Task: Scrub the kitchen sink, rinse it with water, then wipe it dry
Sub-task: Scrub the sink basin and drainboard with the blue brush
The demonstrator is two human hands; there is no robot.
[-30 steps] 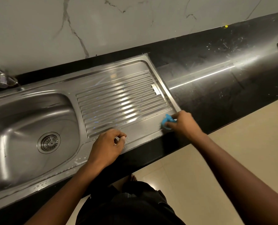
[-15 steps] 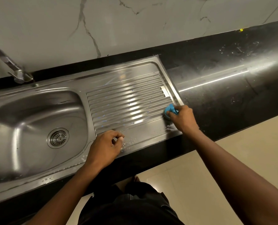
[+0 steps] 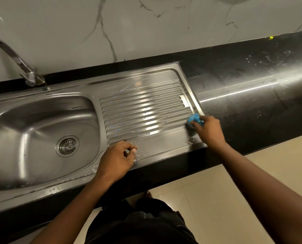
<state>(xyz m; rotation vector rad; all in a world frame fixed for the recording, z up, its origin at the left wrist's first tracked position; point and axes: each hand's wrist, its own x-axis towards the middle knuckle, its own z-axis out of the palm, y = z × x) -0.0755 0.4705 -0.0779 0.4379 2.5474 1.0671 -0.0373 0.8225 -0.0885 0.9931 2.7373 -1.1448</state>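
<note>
Pressing a blue scrubber (image 3: 194, 118) onto the far-right ribs of the drainboard (image 3: 143, 110), the right grip (image 3: 209, 131) is grasping it w/ curled fingers. The left grip (image 3: 116, 159) is resting clenched on the flat steel strip at the front, nothing visible in it, w/ soap droplets (image 3: 138, 156) just beside it. The sink basin (image 3: 32, 120) is sitting left of the drainboard in the black surface (image 3: 252, 106), drain (image 3: 67, 146) at its bottom & tap (image 3: 14, 57) arching over the back-left.

wall (image 3: 58, 23): white marble, grey veins | surface (image 3: 252, 106): glossy black, white smears at far right | yellow speck (image 3: 271, 37): at wall edge | floor (image 3: 234, 182): beige tiles
</note>
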